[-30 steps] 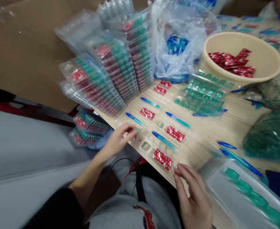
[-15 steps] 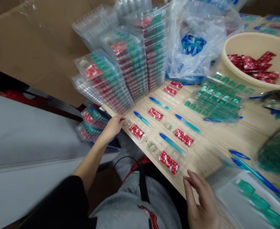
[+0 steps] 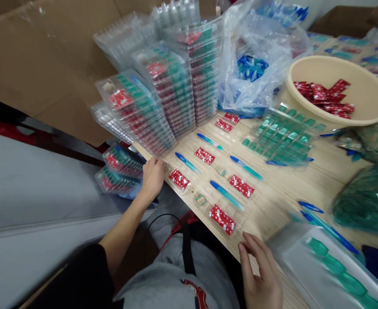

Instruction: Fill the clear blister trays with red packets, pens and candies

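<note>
Black sleeve (image 3: 82,277), left hand (image 3: 153,177) outstretched, fingers (image 3: 158,162) bent

Datum = basin (image 3: 362,86), directions from the wearer's side: packets (image 3: 332,96) in it, plastic bag (image 3: 272,47) just left, filled tray stacks (image 3: 143,113) farther left, carton (image 3: 47,56) left of those. Sheet pile (image 3: 282,133) is in front, slightly left; front-left on the table (image 3: 272,193), laid-out trays (image 3: 217,201) holding tools (image 3: 226,195) and more packets. Second bag (image 3: 365,201) in front, container (image 3: 304,262) farther forward.
</note>
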`<state>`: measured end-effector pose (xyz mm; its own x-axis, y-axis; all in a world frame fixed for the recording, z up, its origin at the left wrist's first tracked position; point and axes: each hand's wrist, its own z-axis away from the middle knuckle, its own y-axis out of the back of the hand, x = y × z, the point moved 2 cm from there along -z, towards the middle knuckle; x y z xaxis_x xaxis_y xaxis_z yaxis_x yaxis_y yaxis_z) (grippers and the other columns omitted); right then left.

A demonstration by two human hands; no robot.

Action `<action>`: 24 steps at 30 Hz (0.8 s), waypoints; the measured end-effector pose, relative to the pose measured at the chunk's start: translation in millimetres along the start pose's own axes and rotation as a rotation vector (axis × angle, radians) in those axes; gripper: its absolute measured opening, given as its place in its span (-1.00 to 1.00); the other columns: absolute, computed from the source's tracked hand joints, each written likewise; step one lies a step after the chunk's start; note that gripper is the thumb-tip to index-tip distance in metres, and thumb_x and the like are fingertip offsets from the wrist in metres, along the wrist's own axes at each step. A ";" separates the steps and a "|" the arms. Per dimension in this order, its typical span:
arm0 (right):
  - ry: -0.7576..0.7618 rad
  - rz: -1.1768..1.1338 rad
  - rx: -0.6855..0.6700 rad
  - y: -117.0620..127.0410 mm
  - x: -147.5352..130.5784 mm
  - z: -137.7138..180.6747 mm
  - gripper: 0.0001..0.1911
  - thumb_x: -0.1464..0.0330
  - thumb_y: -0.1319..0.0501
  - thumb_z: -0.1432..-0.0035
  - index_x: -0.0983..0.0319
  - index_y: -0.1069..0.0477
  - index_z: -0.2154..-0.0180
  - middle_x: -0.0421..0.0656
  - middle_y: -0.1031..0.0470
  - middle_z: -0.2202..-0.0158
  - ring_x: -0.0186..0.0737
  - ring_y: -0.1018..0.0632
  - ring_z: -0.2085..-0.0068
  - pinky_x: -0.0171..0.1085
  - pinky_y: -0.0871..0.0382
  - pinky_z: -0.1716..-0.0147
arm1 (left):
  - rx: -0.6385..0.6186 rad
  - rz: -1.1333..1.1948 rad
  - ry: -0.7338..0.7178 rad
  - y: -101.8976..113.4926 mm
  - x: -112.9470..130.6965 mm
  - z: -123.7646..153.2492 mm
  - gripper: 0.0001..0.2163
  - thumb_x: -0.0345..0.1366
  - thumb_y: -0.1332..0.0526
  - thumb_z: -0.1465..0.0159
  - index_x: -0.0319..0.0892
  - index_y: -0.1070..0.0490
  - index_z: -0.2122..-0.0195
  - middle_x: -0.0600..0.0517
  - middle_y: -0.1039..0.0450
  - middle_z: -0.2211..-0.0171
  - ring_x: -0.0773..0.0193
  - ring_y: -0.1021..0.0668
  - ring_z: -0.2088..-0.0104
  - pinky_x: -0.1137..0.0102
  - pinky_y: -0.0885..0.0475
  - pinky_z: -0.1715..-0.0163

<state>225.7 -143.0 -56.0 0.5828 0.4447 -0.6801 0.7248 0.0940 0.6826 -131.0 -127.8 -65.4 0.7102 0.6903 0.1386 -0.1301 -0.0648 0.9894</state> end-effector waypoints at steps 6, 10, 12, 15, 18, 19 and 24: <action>0.013 0.008 0.066 -6.4 -8.7 5.1 -0.74 0.38 -0.10 -0.36 0.21 -0.42 -0.03 -0.07 -0.53 0.08 -0.29 -0.61 0.08 -0.41 -0.54 0.10 | 0.028 -0.067 -0.081 14.1 6.6 17.3 -0.70 -0.38 0.02 -0.33 -0.32 -0.49 0.13 -0.29 -0.49 0.16 -0.14 -0.53 0.14 0.12 -0.41 0.20; 0.007 0.016 0.236 -17.6 -6.3 12.9 -0.73 0.42 -0.08 -0.35 0.21 -0.43 -0.02 -0.04 -0.55 0.09 -0.25 -0.62 0.08 -0.36 -0.56 0.10 | 0.259 0.031 -0.384 24.3 22.8 17.5 -0.68 -0.25 0.04 -0.35 -0.24 -0.47 0.15 -0.24 -0.50 0.20 -0.12 -0.53 0.18 0.07 -0.43 0.19; 0.013 0.052 0.336 -22.5 -1.4 15.5 -0.73 0.45 -0.08 -0.34 0.21 -0.45 0.01 -0.03 -0.56 0.12 -0.22 -0.62 0.10 -0.30 -0.58 0.13 | 0.303 0.221 -0.632 33.6 57.6 11.7 -0.71 -0.20 0.01 -0.35 -0.21 -0.45 0.16 -0.19 -0.50 0.21 -0.09 -0.52 0.15 0.06 -0.43 0.13; 0.082 0.115 0.436 -26.2 5.3 18.6 -0.74 0.47 -0.07 -0.32 0.23 -0.48 0.06 -0.01 -0.58 0.15 -0.16 -0.61 0.10 -0.18 -0.58 0.10 | 0.212 0.491 -0.979 58.5 151.3 8.6 -0.76 -0.20 -0.04 -0.35 -0.17 -0.45 0.16 -0.11 -0.51 0.18 0.04 -0.53 0.11 0.16 -0.43 0.05; 0.160 0.168 0.491 -31.0 10.2 21.6 -0.75 0.46 -0.06 -0.30 0.26 -0.49 0.11 0.00 -0.60 0.18 -0.13 -0.61 0.10 -0.13 -0.56 0.06 | 0.108 0.634 -1.285 87.5 278.1 14.3 -0.77 -0.24 -0.04 -0.36 -0.16 -0.46 0.19 -0.05 -0.53 0.15 0.15 -0.53 0.08 0.25 -0.41 -0.02; 0.172 0.184 0.507 -34.3 11.9 22.7 -0.76 0.45 -0.06 -0.30 0.26 -0.49 0.13 -0.01 -0.60 0.20 -0.14 -0.61 0.12 -0.14 -0.56 0.07 | 0.079 0.637 -1.370 94.6 323.0 16.8 -0.77 -0.26 -0.04 -0.35 -0.18 -0.47 0.20 -0.05 -0.54 0.15 0.16 -0.53 0.08 0.27 -0.41 -0.03; 0.168 0.175 0.585 -55.4 21.9 29.1 -0.80 0.38 -0.09 -0.32 0.20 -0.49 0.18 -0.08 -0.60 0.30 -0.22 -0.61 0.30 -0.27 -0.57 0.32 | -0.065 0.313 -1.427 94.1 523.9 18.1 -0.71 -0.45 -0.01 -0.32 -0.31 -0.50 0.07 -0.12 -0.50 0.01 0.10 -0.48 -0.07 0.26 -0.29 -0.16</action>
<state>209.0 -164.4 -116.5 0.6797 0.5474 -0.4882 0.7326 -0.4743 0.4882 241.3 214.7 101.1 0.7106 -0.6334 0.3064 -0.4080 -0.0161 0.9128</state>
